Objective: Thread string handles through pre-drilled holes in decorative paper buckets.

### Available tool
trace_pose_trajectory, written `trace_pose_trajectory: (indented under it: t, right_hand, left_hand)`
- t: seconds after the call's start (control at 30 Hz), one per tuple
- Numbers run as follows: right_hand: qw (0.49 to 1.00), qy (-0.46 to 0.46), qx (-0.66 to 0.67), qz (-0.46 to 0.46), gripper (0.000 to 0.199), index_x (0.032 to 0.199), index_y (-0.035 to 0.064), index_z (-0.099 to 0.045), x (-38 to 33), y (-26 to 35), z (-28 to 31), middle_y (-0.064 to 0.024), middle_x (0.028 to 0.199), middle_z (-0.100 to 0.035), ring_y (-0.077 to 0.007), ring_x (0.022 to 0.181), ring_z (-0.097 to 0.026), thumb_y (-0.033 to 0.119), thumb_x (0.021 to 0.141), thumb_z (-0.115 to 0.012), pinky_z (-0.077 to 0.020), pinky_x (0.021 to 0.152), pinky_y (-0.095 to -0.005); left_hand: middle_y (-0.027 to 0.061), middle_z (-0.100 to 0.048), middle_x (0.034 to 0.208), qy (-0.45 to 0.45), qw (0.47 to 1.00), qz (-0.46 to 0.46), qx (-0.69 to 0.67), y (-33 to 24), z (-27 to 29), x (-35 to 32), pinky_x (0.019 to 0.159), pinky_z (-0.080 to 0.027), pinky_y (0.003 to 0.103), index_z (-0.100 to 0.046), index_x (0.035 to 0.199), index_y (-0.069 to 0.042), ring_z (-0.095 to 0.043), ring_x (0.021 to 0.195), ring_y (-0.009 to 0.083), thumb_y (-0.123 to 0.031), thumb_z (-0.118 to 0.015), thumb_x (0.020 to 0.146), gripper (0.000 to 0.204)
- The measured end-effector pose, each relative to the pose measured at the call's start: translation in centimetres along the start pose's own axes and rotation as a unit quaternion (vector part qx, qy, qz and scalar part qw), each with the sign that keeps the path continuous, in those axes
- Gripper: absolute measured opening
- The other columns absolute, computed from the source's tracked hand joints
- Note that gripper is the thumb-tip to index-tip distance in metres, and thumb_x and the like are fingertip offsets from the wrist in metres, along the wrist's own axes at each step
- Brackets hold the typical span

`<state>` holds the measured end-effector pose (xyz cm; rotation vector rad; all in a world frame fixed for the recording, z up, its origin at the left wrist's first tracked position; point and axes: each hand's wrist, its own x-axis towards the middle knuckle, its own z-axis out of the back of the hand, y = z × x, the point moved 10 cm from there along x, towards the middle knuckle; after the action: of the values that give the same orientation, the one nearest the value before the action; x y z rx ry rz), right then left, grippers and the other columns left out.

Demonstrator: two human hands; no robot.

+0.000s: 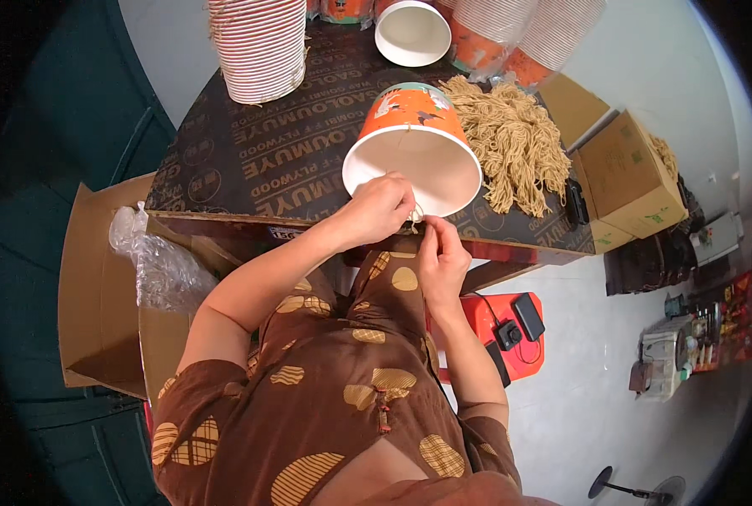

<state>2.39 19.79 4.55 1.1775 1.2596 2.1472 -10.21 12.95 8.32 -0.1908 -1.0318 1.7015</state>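
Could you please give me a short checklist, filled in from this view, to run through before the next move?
1. Orange bucket lying on its side, mouth toward the person: ok.
2. Left hand and right hand both at the string by the bucket's near rim: ok.
3. Knot in the string tight: cannot tell, fingers cover much of it.
4. Spare tan yarn nearby: ok, heaped on the table right of the bucket.
5. Black object well clear of the table's edge: not ok, it appears close to the right edge.
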Motion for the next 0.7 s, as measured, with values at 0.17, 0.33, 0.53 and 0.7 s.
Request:
trace_pose_trajectory:
  t: [0.17, 0.33, 0.53, 0.7]
  right_hand:
    - [0.977, -0.007, -0.175, 0.118, 0.018, 0.099, -0.0006, -0.059, -1.2, 2.0, 0.1, -0.0147, 0.076, -0.064, -0.0266, 0.063, -0.066, 0.001, 0.083, -0.067, -0.0504, 0.052, -0.0352]
    - [0.958, -0.007, -0.226, 0.179, 0.020, 0.096, 0.0002, -0.058, -1.3, 4.0, -0.6, -0.0122, 0.077, -0.062, -0.0258, 0.062, -0.064, 0.004, 0.081, -0.070, -0.0504, 0.052, -0.0374]
    - [0.947, -0.016, -0.242, 0.211, 0.015, 0.091, 0.0011, -0.058, -0.9, 4.3, -1.1, -0.0135, 0.074, -0.061, -0.0304, 0.061, -0.062, 0.004, 0.082, -0.069, -0.0487, 0.053, -0.0385]
    - [0.951, -0.020, -0.227, 0.210, 0.010, 0.088, 0.0012, -0.058, -1.1, 4.2, -0.8, -0.0162, 0.072, -0.059, -0.0341, 0.060, -0.060, -0.001, 0.082, -0.065, -0.0477, 0.054, -0.0385]
  left_hand:
    - [0.0146, -0.059, 0.079, -0.005, 1.000, 0.020, -0.009, 0.3, 0.1, 0.1, 0.067, -0.049, 0.037, -0.059, 0.078, 0.002, -0.062, 0.074, 0.0280, -0.006, -0.057, 0.083, 0.010]
    - [0.0145, -0.059, 0.079, -0.011, 1.000, 0.016, -0.003, 0.3, 0.1, 0.2, 0.065, -0.048, 0.037, -0.058, 0.077, 0.003, -0.062, 0.072, 0.0281, -0.005, -0.057, 0.083, 0.010]
    - [0.0161, -0.059, 0.080, -0.018, 1.000, -0.011, 0.008, 0.2, -0.1, 0.2, 0.066, -0.048, 0.038, -0.058, 0.078, 0.003, -0.061, 0.072, 0.0300, -0.005, -0.057, 0.084, 0.010]
    - [0.0180, -0.059, 0.083, -0.012, 1.000, 0.019, 0.011, 0.1, -0.3, 0.2, 0.069, -0.049, 0.040, -0.058, 0.081, 0.004, -0.061, 0.076, 0.0333, -0.003, -0.056, 0.085, 0.008]
